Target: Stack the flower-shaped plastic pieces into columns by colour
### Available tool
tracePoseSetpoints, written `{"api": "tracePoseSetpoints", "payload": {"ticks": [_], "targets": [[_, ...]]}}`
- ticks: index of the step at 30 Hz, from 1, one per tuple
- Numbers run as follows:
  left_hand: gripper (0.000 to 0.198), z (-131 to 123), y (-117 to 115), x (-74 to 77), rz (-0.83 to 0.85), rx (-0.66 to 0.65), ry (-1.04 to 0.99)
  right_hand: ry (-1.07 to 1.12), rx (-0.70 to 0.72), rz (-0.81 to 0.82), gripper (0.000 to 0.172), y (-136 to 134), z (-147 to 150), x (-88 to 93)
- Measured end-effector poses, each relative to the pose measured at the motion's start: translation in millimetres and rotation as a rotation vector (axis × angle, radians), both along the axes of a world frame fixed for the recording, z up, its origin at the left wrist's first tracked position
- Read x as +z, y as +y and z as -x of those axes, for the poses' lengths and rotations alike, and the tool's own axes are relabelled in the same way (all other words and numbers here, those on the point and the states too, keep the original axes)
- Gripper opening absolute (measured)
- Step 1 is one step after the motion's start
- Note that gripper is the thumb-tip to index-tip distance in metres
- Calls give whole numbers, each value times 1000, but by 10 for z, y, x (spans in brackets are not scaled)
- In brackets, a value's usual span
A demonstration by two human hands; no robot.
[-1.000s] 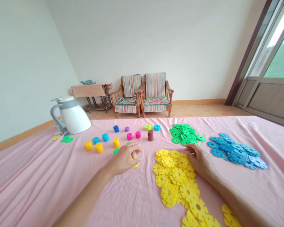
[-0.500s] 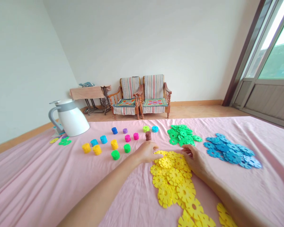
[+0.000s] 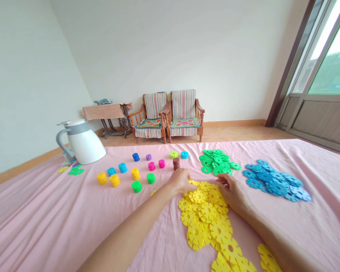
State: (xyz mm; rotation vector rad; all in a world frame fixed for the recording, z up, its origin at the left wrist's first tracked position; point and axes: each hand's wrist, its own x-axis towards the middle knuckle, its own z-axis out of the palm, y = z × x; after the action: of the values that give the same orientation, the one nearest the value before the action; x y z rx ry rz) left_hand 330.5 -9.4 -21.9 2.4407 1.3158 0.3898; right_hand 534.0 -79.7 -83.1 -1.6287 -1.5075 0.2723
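A long heap of yellow notched discs lies on the pink cloth, running toward me. At its far left edge is my left hand, thumb and fingers apart, just in front of a brown stack. My right hand touches the heap's far right edge with its fingers curled; whether it grips a disc is hard to see. Beyond it lies a pile of green discs. A bit of yellow shows beside my left forearm.
Small stacks in several colours, such as a yellow stack and a green stack, stand at the left. Blue discs are heaped at the right. A white jug stands far left. Two chairs are beyond the cloth.
My left hand has moved slightly to the right, toward my right hand. A bit of yellow now shows on the cloth by my left forearm. The view has shifted a little.
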Motion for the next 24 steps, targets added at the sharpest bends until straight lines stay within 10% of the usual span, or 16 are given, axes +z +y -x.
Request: {"api": "tracePoseSetpoints", "payload": {"ticks": [11,24], "targets": [[26,758,-207,463,-87,5,-162,-1,-9,-5,25,33,-17,-56],[21,1182,-430,202,-124,37,46,-38,-2,-7,24,36,-32,-72]]}}
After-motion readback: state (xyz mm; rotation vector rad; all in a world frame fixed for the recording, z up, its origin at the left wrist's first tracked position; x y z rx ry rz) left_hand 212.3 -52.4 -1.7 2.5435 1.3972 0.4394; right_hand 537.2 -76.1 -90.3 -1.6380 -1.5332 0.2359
